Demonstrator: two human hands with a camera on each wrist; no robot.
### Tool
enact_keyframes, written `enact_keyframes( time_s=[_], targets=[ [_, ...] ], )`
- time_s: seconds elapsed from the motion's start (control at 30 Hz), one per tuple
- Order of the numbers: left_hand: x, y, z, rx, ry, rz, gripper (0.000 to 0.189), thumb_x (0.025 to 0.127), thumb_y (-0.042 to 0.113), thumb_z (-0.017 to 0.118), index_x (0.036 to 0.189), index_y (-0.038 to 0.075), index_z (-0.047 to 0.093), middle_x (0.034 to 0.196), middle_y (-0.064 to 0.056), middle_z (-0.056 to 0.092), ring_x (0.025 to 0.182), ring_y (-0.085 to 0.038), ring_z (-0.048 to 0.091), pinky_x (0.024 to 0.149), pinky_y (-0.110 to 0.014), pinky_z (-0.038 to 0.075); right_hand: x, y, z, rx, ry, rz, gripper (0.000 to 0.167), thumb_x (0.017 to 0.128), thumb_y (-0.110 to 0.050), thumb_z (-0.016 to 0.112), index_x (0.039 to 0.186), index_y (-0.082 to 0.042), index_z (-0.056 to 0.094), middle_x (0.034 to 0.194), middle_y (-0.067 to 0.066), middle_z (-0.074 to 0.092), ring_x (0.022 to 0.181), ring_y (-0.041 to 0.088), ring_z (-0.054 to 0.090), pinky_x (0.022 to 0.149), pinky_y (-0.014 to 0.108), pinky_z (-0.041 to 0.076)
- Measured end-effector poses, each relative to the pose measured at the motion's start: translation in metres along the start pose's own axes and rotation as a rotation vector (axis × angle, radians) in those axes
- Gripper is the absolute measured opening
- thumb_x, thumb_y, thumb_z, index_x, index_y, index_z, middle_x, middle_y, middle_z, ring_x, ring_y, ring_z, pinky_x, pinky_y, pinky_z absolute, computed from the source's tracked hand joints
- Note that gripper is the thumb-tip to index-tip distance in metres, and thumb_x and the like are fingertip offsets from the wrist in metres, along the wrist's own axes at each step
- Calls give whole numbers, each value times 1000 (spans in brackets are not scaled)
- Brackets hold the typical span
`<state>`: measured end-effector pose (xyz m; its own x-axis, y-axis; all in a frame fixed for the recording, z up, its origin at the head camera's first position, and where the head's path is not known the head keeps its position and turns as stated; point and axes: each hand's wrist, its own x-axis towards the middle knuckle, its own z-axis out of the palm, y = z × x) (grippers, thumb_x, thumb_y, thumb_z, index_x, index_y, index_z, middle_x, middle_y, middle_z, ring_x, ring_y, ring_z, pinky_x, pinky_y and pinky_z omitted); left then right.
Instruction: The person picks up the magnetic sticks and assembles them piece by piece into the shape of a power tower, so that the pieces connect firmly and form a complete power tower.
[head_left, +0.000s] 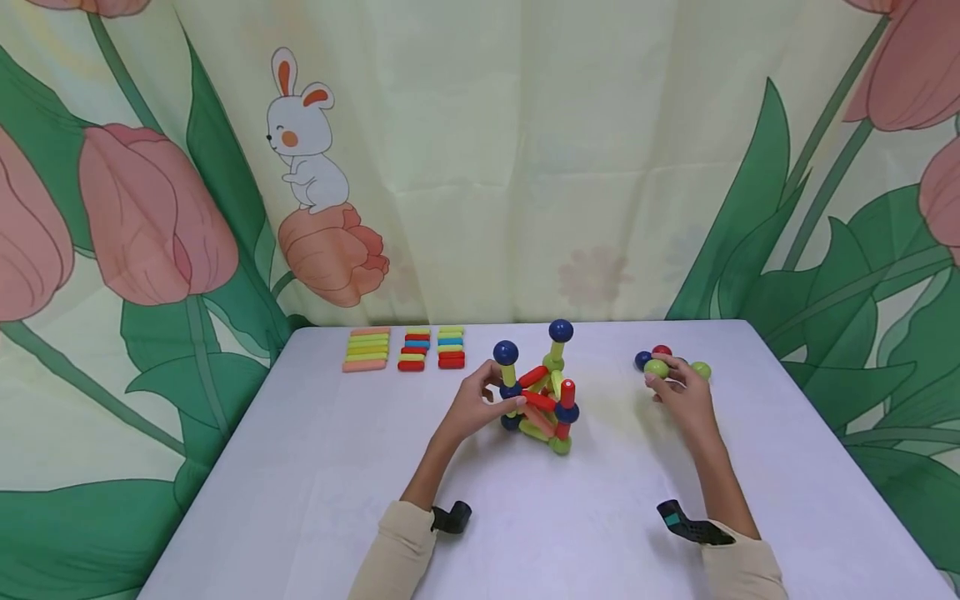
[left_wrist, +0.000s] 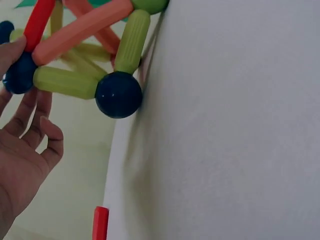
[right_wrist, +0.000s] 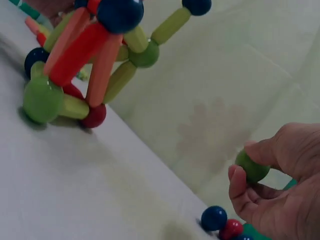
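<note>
A frame of magnetic rods and balls (head_left: 538, 401) stands on the white table, with red, salmon and yellow-green rods joined by blue, green and red balls. Two upright rods on it carry dark blue balls at the top; a third upright, red, ends bare. My left hand (head_left: 478, 407) holds the frame's left side, its thumb and fingers around a dark blue ball (left_wrist: 20, 72) at a joint. Off to the right, my right hand (head_left: 686, 396) pinches a green ball (right_wrist: 252, 166) between thumb and fingers, raised above the loose balls.
Near the right hand lie a loose blue ball (head_left: 642, 360), a red ball (head_left: 661, 350) and another green ball (head_left: 702, 369). Three stacks of coloured rods (head_left: 366, 350) lie at the table's back left. A printed curtain (head_left: 465, 167) hangs behind the table (head_left: 585, 525).
</note>
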<state>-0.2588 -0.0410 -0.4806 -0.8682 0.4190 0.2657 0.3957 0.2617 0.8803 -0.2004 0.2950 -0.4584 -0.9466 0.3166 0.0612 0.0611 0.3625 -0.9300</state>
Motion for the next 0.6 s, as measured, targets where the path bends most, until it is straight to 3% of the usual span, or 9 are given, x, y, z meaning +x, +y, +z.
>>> enact_keyframes(
  time_s=[0.13, 0.27, 0.43, 0.6],
  targets=[
    [-1, 3, 5, 15, 33, -2, 40, 83, 34, 77, 107, 13, 53, 98, -4, 63, 93, -15, 56, 71, -26, 46, -4, -15, 5, 158, -94, -91, 53, 98, -23, 59, 145, -4, 43, 114, -1, 56, 88, -6, 62, 73, 13, 53],
    [-2, 7, 11, 31, 53, -16, 41, 83, 35, 76, 109, 13, 52, 98, -3, 62, 93, -15, 57, 69, -25, 45, -8, -29, 10, 236, -155, -109, 56, 95, -26, 64, 143, -6, 43, 109, -10, 59, 91, -2, 64, 75, 14, 53],
    [-4, 10, 20, 48, 61, -1, 45, 84, 34, 75, 117, 12, 53, 100, -3, 62, 93, -16, 56, 72, -30, 48, -16, -47, 21, 215, -166, -141, 55, 91, -29, 70, 137, -8, 49, 110, -8, 59, 92, 2, 64, 76, 14, 53],
    [-5, 12, 30, 56, 66, 36, 45, 85, 34, 73, 119, 12, 53, 101, -2, 62, 92, -14, 54, 73, -35, 51, -25, -60, 28, 267, -209, -287, 45, 91, -16, 70, 131, -7, 54, 116, -5, 59, 101, 5, 64, 82, 16, 54]
  ],
)
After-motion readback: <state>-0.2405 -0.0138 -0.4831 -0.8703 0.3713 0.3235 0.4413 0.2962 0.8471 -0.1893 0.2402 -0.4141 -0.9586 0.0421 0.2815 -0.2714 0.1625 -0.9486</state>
